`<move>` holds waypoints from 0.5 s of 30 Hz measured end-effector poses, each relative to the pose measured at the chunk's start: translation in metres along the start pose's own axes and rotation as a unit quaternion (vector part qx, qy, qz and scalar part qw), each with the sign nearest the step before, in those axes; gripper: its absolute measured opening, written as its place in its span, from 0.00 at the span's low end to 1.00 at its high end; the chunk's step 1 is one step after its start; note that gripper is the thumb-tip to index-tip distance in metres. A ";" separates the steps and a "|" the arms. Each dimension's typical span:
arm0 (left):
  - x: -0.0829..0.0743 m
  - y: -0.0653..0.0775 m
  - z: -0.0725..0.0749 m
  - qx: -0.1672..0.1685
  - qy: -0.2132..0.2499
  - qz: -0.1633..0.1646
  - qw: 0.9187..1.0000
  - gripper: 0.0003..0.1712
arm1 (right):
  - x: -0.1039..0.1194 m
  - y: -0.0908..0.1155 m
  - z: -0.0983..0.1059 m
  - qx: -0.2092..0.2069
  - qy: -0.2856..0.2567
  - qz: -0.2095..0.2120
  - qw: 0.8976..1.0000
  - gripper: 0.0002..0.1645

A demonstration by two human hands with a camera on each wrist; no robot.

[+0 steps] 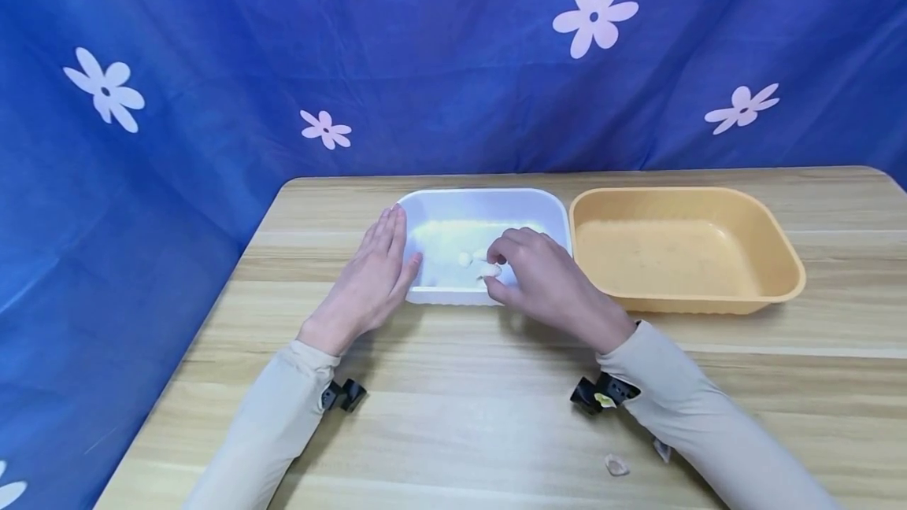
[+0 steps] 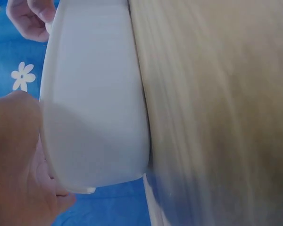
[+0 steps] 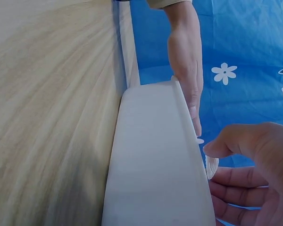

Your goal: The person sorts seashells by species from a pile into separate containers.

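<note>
My left hand [image 1: 372,270] rests with straight fingers along the left rim of a white plastic tray [image 1: 489,195]. In the left wrist view, that hand [image 2: 19,160] lies against the tray's side wall. My right hand [image 1: 546,278] reaches over the tray's front right part. Between its thumb and fingers it pinches a small white ribbed seashell [image 3: 211,166], seen best in the right wrist view. Beside those fingertips, a small white piece [image 1: 464,259] lies on the tray floor. The fingers partly cover the shell in the head view.
A yellow-orange plastic tray [image 1: 687,304] stands right beside the white one. Near the table's front, a small shell-like piece [image 1: 616,464] lies by the right sleeve, and another pale piece [image 1: 662,449] is partly under it. A blue flowered curtain [image 1: 453,61] hangs behind the table.
</note>
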State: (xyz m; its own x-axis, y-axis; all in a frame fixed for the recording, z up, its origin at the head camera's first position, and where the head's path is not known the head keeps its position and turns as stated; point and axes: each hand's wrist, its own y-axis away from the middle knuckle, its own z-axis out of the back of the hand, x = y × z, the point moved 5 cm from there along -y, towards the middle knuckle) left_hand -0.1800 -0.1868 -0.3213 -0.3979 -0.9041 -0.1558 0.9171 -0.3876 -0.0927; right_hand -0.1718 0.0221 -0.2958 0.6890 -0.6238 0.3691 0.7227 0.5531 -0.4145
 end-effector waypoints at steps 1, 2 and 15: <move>-0.001 0.000 0.000 0.001 -0.002 -0.003 1.000 0.40 | 0.000 -0.001 0.000 -0.001 -0.001 -0.002 1.000 0.10; -0.002 0.000 0.000 0.001 -0.004 -0.006 1.000 0.39 | 0.001 -0.002 0.000 -0.001 -0.002 -0.004 1.000 0.10; -0.005 0.000 -0.005 0.025 -0.003 -0.006 1.000 0.40 | -0.001 -0.012 0.000 0.008 0.007 -0.045 0.999 0.11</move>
State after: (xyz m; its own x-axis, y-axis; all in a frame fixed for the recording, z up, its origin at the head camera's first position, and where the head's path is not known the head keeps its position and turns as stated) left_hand -0.1784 -0.1809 -0.3252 -0.4079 -0.9009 -0.1483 0.9128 -0.4060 -0.0443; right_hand -0.1814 0.0160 -0.2908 0.6206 -0.6790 0.3921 0.7823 0.5027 -0.3677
